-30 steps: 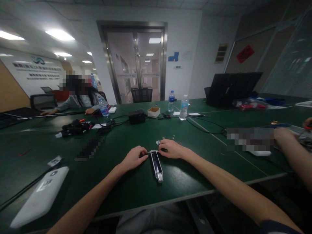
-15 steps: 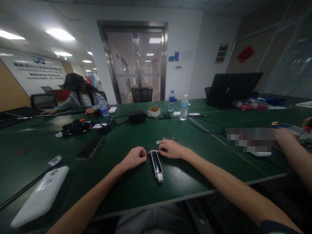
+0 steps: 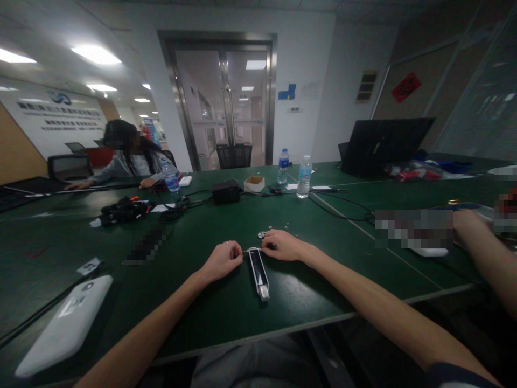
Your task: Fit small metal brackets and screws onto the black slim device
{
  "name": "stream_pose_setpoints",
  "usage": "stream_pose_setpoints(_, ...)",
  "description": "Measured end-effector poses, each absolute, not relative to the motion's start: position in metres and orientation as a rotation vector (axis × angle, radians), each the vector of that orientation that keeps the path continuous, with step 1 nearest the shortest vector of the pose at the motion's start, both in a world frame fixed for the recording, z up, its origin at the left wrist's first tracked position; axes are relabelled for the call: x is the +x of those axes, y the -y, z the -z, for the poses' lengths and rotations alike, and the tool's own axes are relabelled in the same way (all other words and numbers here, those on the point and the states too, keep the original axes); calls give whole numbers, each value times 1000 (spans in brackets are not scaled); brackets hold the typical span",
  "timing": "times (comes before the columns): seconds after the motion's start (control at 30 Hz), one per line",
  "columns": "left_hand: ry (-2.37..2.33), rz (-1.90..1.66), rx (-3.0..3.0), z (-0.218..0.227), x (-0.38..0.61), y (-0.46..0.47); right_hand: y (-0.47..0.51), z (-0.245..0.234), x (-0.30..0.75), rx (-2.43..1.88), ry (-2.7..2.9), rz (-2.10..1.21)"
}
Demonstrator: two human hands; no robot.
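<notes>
A narrow white-framed device [image 3: 258, 268] with a dark face and a silvery near end lies on the green table in front of me. My left hand [image 3: 223, 260] is just left of its far end, thumb and finger pinched together. A small thin piece seems to reach from those fingertips towards the device; its kind is too small to make out. At the far end's right side, my right hand [image 3: 281, 246] is closed, its fingertips hidden from view. Small metal parts [image 3: 261, 235] lie beside and beyond the right hand.
A white power bank-like slab [image 3: 67, 323] lies at left, near black cables. Farther back are a small open box [image 3: 254, 184], a black box [image 3: 226, 192] and water bottles [image 3: 304, 177]. Another person's arm [image 3: 484, 242] reaches in at right; a person [image 3: 125, 156] sits at far left.
Both my hands stay at the far end of the device, in nearly the same pose. The whole view has shifted very slightly. The other person's hand at right has moved a little.
</notes>
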State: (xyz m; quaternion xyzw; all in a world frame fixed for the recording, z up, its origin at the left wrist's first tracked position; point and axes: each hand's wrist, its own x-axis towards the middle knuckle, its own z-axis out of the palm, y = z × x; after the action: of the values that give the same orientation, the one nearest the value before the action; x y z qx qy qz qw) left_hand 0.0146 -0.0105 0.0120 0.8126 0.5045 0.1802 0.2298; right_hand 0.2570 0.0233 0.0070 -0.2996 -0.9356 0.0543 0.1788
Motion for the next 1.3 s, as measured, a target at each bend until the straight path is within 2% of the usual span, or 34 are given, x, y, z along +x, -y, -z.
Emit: stream_pose_setpoints(1.3, -1257, -439, 2528, -10, 15, 11, -22, -12, 255, -932, 2663, -279)
